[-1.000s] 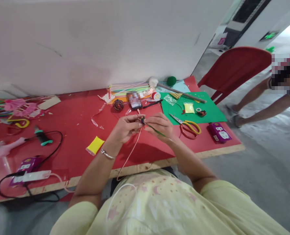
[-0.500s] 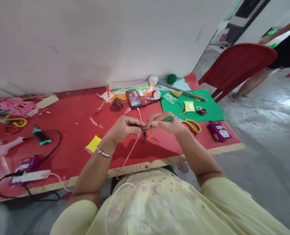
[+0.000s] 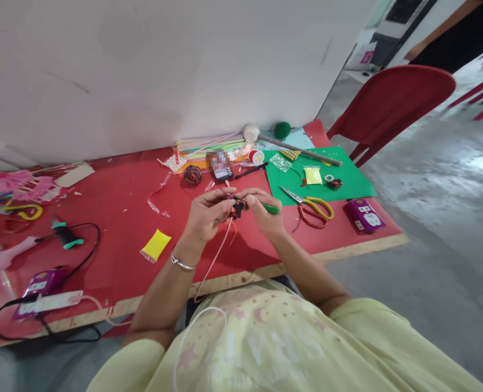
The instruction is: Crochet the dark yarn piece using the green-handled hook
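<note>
A small dark multicoloured yarn piece (image 3: 236,208) is pinched in the fingers of my left hand (image 3: 205,214). My right hand (image 3: 265,211) is closed on a thin tool with a green handle (image 3: 271,209), its tip end at the yarn piece. An orange strand hangs below the piece. A pink cable runs down past my left fingers to the table edge. Beyond my hands lie a phone (image 3: 222,169) and a ball of dark multicoloured yarn (image 3: 192,175). Scissors with red and yellow handles (image 3: 315,211) rest to the right of my right hand.
On the red table (image 3: 123,234) are a yellow packet (image 3: 155,245), a pink glue gun (image 3: 15,253), a power strip (image 3: 51,304) and a purple box (image 3: 364,215). A stick (image 3: 302,151) crosses the green sheet (image 3: 358,182). A red chair (image 3: 400,109) and a person stand at right.
My right hand has moved left and turned, uncovering the scissors. The yarn piece is now raised between my fingers instead of hanging below them. The person at right has moved.
</note>
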`<state>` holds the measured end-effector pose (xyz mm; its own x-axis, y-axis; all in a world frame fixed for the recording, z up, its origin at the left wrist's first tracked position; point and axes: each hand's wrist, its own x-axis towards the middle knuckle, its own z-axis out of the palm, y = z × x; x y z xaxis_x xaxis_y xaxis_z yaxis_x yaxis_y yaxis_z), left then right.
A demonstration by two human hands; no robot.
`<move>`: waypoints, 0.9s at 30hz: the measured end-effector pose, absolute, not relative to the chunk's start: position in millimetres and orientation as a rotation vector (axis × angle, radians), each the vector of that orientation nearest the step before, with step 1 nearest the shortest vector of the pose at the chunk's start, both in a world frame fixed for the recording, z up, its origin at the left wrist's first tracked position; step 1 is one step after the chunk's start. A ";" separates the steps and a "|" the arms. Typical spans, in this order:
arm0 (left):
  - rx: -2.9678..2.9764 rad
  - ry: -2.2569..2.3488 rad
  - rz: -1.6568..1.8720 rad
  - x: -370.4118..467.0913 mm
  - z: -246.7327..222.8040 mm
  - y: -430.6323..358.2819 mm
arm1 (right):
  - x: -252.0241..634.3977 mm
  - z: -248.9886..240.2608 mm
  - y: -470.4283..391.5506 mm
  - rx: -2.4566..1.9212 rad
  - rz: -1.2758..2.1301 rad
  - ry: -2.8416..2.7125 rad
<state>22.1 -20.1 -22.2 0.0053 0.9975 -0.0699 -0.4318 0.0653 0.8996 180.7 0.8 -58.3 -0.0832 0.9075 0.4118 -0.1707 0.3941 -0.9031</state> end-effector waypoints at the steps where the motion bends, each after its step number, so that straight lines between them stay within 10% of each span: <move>1: 0.820 0.916 1.352 21.7 -21.5 -19.9 | 181.3 -57.8 1.2 -0.735 1.020 -1.366; 15: 0.962 1.133 1.579 40.2 -33.6 -20.0 | 182.5 -66.2 -1.9 -0.705 0.237 -1.647; 27: 1.096 1.120 1.500 31.4 -28.0 -22.9 | 190.3 -58.4 5.2 -0.718 0.534 -1.714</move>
<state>31.4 -22.9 -28.0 -0.1643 0.9791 0.1195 -0.1635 -0.1465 0.9756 190.3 5.2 -58.4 -0.1681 0.7043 0.6898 0.1874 0.7098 -0.6790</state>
